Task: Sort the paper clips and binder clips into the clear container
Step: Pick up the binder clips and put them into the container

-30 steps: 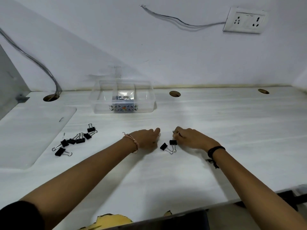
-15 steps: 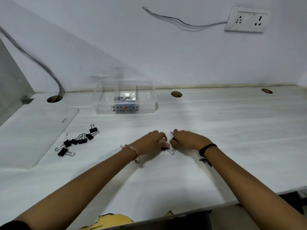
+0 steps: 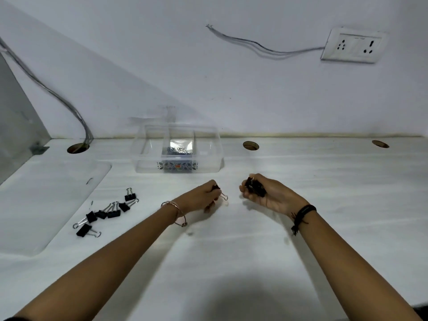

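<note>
The clear container (image 3: pixel 148 158) stands at the back of the white counter, with paper clips (image 3: pixel 177 150) in its middle compartment. My left hand (image 3: pixel 200 197) is closed around a black binder clip (image 3: pixel 222 195) whose wire handle sticks out to the right. Palm up, my right hand (image 3: pixel 266 193) holds black binder clips (image 3: pixel 254 187) just above the counter. Both hands hover in front of the container, a short gap between them. Several more black binder clips (image 3: pixel 108 213) lie scattered on the counter to the left.
A flat translucent lid (image 3: pixel 46 205) lies at the left, beside the loose clips. Round cable holes (image 3: pixel 250 145) sit along the back edge, one with grey cables (image 3: pixel 46 89) running up the wall. A wall socket (image 3: pixel 353 46) is at the upper right.
Both hands picked the two clips off the counter and lifted apart; the right hand has turned palm up with clips in it.
</note>
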